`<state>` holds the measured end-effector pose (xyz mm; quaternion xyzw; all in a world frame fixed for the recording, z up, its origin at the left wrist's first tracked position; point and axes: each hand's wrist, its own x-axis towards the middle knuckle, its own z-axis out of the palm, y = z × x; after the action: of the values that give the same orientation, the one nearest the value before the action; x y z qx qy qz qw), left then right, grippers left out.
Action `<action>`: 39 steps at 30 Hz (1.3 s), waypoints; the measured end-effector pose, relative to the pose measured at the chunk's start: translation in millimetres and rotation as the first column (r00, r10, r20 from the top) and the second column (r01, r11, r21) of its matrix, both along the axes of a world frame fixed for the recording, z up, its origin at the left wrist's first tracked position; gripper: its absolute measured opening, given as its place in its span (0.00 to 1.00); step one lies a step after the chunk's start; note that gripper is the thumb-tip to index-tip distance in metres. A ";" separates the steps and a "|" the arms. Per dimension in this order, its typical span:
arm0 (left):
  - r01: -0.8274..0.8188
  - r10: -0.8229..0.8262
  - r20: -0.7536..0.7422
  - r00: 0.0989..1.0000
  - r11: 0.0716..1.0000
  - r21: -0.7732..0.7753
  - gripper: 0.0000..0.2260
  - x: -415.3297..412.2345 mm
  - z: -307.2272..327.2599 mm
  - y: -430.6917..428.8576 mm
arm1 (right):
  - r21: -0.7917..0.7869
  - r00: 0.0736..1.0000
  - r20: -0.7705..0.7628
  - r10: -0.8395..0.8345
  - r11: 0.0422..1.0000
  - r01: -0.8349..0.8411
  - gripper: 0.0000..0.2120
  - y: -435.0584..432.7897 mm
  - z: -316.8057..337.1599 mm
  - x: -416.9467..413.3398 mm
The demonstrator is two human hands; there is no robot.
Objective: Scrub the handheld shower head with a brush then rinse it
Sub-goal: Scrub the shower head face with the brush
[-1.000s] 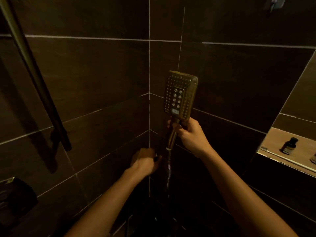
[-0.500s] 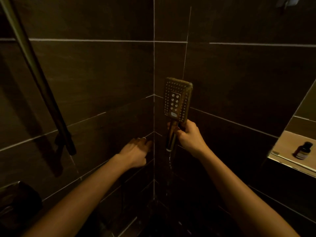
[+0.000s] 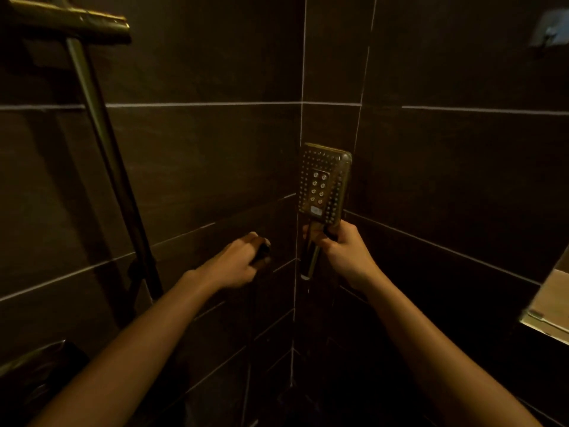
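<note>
The handheld shower head (image 3: 323, 183) is a rectangular metal head with rows of nozzles, held upright in the tiled corner with its face towards me. My right hand (image 3: 345, 254) is closed around its handle just under the head. The handle's lower end (image 3: 308, 272) sticks out below my fist, and no hose can be seen on it. To the left, my left hand (image 3: 237, 263) is closed on a small dark object (image 3: 262, 253) that looks like the end of a dark hose hanging down. No brush is visible.
A metal shower rail (image 3: 101, 155) runs down the left wall from a mixer bar (image 3: 67, 23). A lit wall niche (image 3: 548, 306) opens at the right edge. A metal hook (image 3: 551, 32) sits top right. A dark fitting (image 3: 37, 368) is at lower left.
My left hand has risen and now grips the dark object. The water running from the handle's lower end has stopped. The view has tilted up and the niche bottle has left the frame.
</note>
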<state>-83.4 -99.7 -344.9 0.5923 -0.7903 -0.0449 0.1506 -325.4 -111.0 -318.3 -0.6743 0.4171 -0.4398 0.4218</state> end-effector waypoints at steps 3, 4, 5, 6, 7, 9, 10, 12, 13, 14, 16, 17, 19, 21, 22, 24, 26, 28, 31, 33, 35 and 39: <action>0.025 -0.022 0.035 0.999 0.996 -0.080 0.16 13.5 24.0 -2.2 | -0.012 0.999 0.028 0.039 0.999 -0.039 0.11 -5.2 9.5 7.4; 0.030 -0.023 0.057 0.998 0.992 -0.119 0.15 16.5 33.0 -3.0 | -0.008 0.997 0.054 0.052 0.999 -0.052 0.11 -6.3 12.2 10.4; 0.034 -0.021 0.082 0.996 0.987 -0.158 0.15 19.9 43.4 -4.8 | -0.012 0.994 0.082 0.066 0.998 -0.066 0.12 -7.7 15.7 14.4; 0.032 -0.011 0.112 0.994 0.982 -0.184 0.15 22.5 55.4 -5.5 | -0.023 0.991 0.109 0.075 0.997 -0.073 0.12 -9.1 18.6 18.6; 0.028 0.002 0.143 0.990 0.978 -0.208 0.16 26.2 68.6 -7.7 | -0.037 0.988 0.132 0.082 0.996 -0.078 0.12 -10.8 21.9 23.1; 0.013 0.032 0.186 0.982 0.971 -0.238 0.15 33.1 101.7 -9.8 | -0.051 0.981 0.165 0.099 0.995 -0.091 0.10 -14.0 29.7 31.9; 0.002 0.046 0.186 0.982 0.968 -0.250 0.15 36.4 121.0 -9.8 | -0.054 0.977 0.181 0.110 0.993 -0.101 0.09 -15.6 35.2 36.9; -0.033 0.069 0.132 0.989 0.965 -0.260 0.16 42.1 159.0 -8.8 | -0.050 0.970 0.206 0.130 0.991 -0.122 0.07 -17.5 47.3 45.4; -0.048 0.076 0.097 0.992 0.963 -0.266 0.16 45.3 177.6 -8.1 | -0.047 0.966 0.216 0.140 0.990 -0.132 0.07 -18.0 53.9 50.1; -0.062 0.085 0.071 0.994 0.959 -0.277 0.16 47.7 194.6 -6.9 | -0.044 0.963 0.225 0.148 0.989 -0.141 0.07 -17.1 59.3 53.2; -0.095 0.109 0.028 0.994 0.944 -0.316 0.15 53.5 230.8 -1.9 | -0.049 0.955 0.247 0.166 0.986 -0.159 0.07 -15.8 69.7 60.5; -0.114 0.123 0.004 0.992 0.931 -0.346 0.15 57.8 247.9 0.2 | -0.052 0.950 0.256 0.178 0.984 -0.170 0.07 -15.4 73.4 63.8; -0.158 0.160 -0.030 0.987 0.898 -0.411 0.15 67.3 281.3 5.4 | -0.053 0.945 0.259 0.198 0.980 -0.191 0.07 -14.7 78.8 69.5; -0.200 0.214 -0.029 0.976 0.847 -0.493 0.15 81.0 313.6 10.2 | -0.058 0.947 0.245 0.206 0.978 -0.198 0.08 -14.1 83.5 76.9; -0.221 0.246 -0.026 0.969 0.815 -0.536 0.15 87.9 328.2 12.6 | -0.064 0.947 0.242 0.211 0.977 -0.201 0.08 -14.0 85.2 79.7; -0.269 0.305 -0.044 0.951 0.751 -0.602 0.15 102.3 351.7 18.1 | -0.068 0.941 0.253 0.226 0.974 -0.216 0.08 -14.1 87.5 86.0; -0.315 0.360 -0.058 0.931 0.717 -0.622 0.16 113.3 368.3 23.1 | -0.055 0.931 0.276 0.238 0.971 -0.232 0.08 -14.2 89.0 90.6; -0.350 0.407 -0.046 0.912 0.715 -0.606 0.17 119.6 377.5 25.8 | -0.047 0.922 0.293 0.255 0.967 -0.252 0.08 -14.0 90.3 95.2; -0.382 0.444 -0.018 0.896 0.747 -0.544 0.18 121.6 380.5 23.9 | -0.039 0.920 0.282 0.272 0.961 -0.273 0.09 -14.3 90.0 98.9; -0.404 0.452 -0.033 0.891 0.758 -0.513 0.18 122.0 380.5 24.0 | -0.031 0.917 0.280 0.283 0.958 -0.286 0.09 -13.9 91.2 99.5; -0.422 0.454 -0.063 0.889 0.755 -0.503 0.18 122.4 381.6 26.9 | -0.036 0.916 0.274 0.294 0.955 -0.296 0.10 -16.1 88.3 98.6; -0.441 0.496 -0.024 0.868 0.748 -0.497 0.19 121.0 382.3 32.7 | -0.041 0.913 0.279 0.298 0.953 -0.299 0.11 -19.9 81.8 98.0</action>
<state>37.6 -67.0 37.4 0.7157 -0.6083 0.2270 0.2575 -227.4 -130.9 -236.5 -0.6598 0.2454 -0.4612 0.5402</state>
